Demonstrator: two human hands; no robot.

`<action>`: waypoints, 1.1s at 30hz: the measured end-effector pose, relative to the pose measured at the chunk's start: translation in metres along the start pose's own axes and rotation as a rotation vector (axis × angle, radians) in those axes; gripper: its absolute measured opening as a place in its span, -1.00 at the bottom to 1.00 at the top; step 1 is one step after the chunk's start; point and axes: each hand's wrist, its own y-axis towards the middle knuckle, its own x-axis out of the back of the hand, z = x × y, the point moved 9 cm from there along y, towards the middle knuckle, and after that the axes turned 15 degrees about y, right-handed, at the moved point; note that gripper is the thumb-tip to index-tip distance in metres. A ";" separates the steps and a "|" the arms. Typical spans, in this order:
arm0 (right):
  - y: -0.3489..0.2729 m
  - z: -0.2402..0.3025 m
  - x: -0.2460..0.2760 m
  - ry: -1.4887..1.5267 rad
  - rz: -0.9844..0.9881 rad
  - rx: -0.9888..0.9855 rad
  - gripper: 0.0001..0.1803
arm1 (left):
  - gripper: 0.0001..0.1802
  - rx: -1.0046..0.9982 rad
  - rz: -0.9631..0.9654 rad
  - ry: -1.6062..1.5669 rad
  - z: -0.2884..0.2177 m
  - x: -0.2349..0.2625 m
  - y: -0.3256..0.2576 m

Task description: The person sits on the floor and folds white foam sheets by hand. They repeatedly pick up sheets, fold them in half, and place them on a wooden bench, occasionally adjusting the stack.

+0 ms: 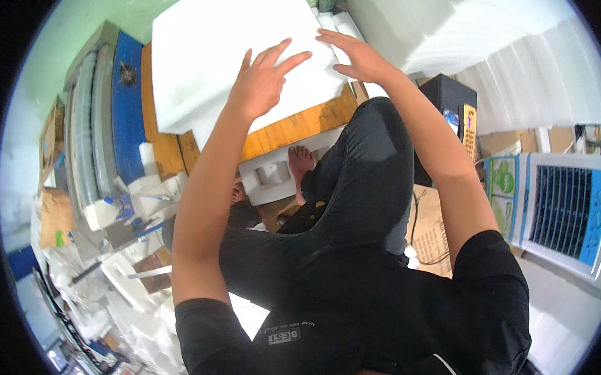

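Observation:
A large white block [214, 50], which looks like foam, lies on a wooden table [298, 124] in front of me. My left hand [262, 83] is over its near part with the fingers spread and nothing in them. At the block's right edge is my right hand [358, 59], fingers stretched out and thumb apart, also holding nothing. Whether either hand touches the white surface, I cannot tell.
Left of the table stands a blue panel [129, 108] beside grey rollers. White scraps [90, 277] are heaped at the lower left. To the right are a black speaker-like box [444, 91] and a white-and-blue air cooler [563, 206]. A white moulded piece [271, 175] sits under the table.

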 end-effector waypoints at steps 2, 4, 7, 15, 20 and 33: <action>0.004 -0.014 -0.005 -0.005 -0.012 -0.017 -0.27 | -0.23 -0.016 -0.003 -0.137 0.006 -0.002 0.002; 0.001 -0.023 -0.009 -0.054 -0.040 -0.042 -0.34 | -0.24 0.015 0.051 -0.132 0.007 -0.003 0.001; 0.003 -0.029 -0.009 -0.013 -0.029 -0.051 -0.33 | -0.29 0.068 0.051 -0.099 0.019 -0.003 0.001; 0.001 -0.038 -0.016 -0.114 -0.100 -0.064 -0.35 | -0.30 0.167 0.142 -0.185 0.015 -0.013 0.017; 0.000 -0.040 -0.019 -0.106 -0.124 -0.078 -0.37 | -0.28 0.179 0.174 -0.164 0.017 -0.024 0.022; -0.001 -0.027 -0.005 0.165 -0.099 0.073 -0.36 | -0.30 0.155 0.235 -0.227 0.016 -0.040 0.024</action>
